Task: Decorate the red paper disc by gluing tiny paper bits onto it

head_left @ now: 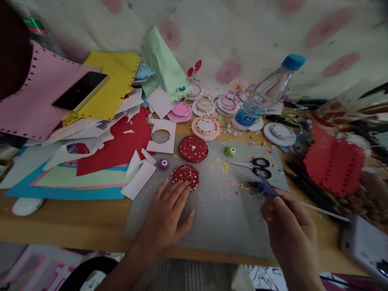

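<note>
Left hand (168, 216) lies open, fingertips on the red disc (186, 175) at the cutting mat's (212, 218) near-centre; right hand (287, 226) grips a purple tool (265, 186). Risk: light fingertip pressure may let the disc slide

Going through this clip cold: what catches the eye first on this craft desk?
Two dotted red paper discs on the grey cutting mat, the nearer one under the left hand. The right hand holds a blue-purple tool beside black-handled scissors; coloured paper sheets pile at left.
</note>
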{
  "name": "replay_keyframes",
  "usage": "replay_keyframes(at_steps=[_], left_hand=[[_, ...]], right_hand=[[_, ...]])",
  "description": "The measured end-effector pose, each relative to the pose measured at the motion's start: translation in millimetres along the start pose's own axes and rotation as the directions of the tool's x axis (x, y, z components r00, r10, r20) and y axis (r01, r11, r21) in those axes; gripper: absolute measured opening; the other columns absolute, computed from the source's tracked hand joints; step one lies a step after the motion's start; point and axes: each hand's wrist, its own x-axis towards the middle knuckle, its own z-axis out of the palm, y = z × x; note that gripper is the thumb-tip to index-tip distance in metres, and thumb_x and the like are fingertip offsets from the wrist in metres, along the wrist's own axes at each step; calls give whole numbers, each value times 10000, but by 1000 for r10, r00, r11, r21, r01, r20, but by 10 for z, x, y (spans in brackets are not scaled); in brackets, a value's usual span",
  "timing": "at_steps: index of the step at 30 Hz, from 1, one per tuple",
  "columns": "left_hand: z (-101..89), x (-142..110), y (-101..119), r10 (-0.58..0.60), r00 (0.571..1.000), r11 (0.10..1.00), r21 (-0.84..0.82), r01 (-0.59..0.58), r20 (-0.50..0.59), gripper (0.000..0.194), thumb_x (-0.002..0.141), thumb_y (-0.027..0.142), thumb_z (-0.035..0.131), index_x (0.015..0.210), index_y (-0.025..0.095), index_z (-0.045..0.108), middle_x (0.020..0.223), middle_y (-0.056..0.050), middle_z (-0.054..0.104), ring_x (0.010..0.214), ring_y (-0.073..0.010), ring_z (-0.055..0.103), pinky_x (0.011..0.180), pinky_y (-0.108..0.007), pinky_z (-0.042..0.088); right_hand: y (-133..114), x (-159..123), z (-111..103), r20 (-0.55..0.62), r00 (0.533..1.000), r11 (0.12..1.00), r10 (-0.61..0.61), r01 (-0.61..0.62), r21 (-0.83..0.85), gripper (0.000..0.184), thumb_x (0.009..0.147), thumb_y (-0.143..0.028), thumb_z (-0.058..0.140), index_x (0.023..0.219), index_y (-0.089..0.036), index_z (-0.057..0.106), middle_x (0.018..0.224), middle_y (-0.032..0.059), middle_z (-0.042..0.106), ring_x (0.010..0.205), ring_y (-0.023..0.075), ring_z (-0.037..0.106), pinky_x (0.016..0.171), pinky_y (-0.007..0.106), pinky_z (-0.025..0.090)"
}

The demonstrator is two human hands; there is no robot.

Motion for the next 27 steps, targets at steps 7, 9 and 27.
replay_keyframes(at_steps=[7,9,27], left_hand=[[-93,-43,-83,105,990,994,3,-105,92,492,892,311,526,1338,106,493,1390,-129,555,1303,-268,482,1165,-510,222],[-138,-67,-121,137,982,990,6,-139,131,498,892,305,523,1348,108,486,1405,-125,540,1318,-262,468,1173,-501,218],[-258,-200,-357,146,969,984,73,-163,199,518,911,306,493,1388,106,462,1463,-139,474,1363,-278,417,1174,-508,225]], right_hand=[[-18,-133,216,440,777,529,451,-630,569,197,872,-388,574,806,-204,602,641,-75,201,495,81,127,406,181,259],[-19,-192,256,479,749,477,458,-662,578,200,900,-389,544,849,-208,612,661,-71,179,510,90,127,413,178,255],[37,60,413,853,511,646,-106,687,-332,190,997,-281,415,1051,-218,586,945,49,670,809,162,643,696,267,459]])
